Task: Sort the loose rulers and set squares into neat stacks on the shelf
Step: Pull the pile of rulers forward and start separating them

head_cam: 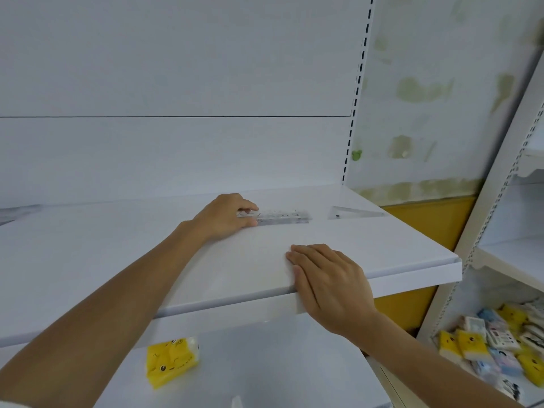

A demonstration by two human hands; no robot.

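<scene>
Ruler step, prob.: L hand (226, 217) pinches the left end of the clear ruler (281, 216) lying flat on the shelf (117, 260), R hand (329, 282) rests flat, fingers straight, on the front edge; next, set square (351, 213) nearby to the right needs its own spot.

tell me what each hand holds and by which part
The left hand pinches the clear ruler by its left end, on the shelf. The right hand holds nothing; it rests flat on the shelf's front edge.

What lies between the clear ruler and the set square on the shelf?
Nothing: the head view shows only bare white shelf between the clear ruler and the set square.
</scene>
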